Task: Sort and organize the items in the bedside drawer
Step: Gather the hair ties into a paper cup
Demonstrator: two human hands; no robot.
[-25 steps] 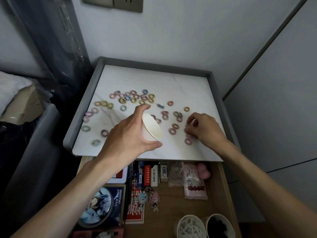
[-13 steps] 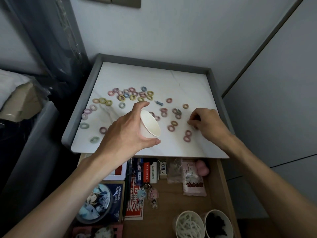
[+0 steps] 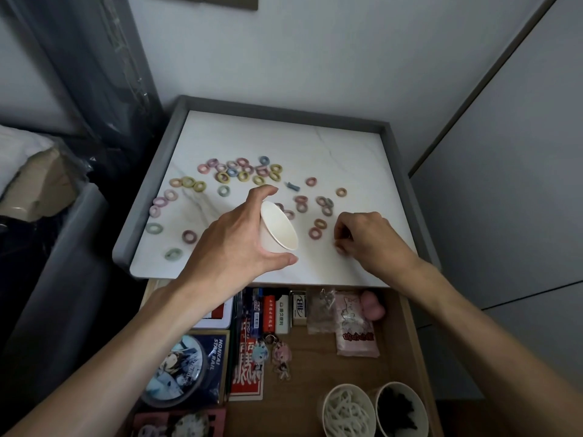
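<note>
Several small coloured hair ties (image 3: pixel 239 170) lie scattered over the white marble top of the bedside table (image 3: pixel 284 140). My left hand (image 3: pixel 233 244) grips a white paper cup (image 3: pixel 277 227), tilted with its mouth toward the right, just above the tabletop. My right hand (image 3: pixel 369 239) rests on the table to the right of the cup, fingers pinched on small hair ties at its fingertips. Two ties (image 3: pixel 317 228) lie between cup and right hand. Below, the wooden drawer (image 3: pixel 407 342) stands pulled out.
In the drawer: small boxes (image 3: pixel 277 312), a pink packet (image 3: pixel 355 332), two keychain charms (image 3: pixel 271 357), a round tin (image 3: pixel 179 370), and two paper cups, one with white ties (image 3: pixel 348 411), one with black (image 3: pixel 399 410). A grey rim (image 3: pixel 145 200) borders the tabletop.
My right hand has drawn back toward the table's near edge, gathering the pink ties there under its fingers. The cup in my left hand has stayed in about the same place.
</note>
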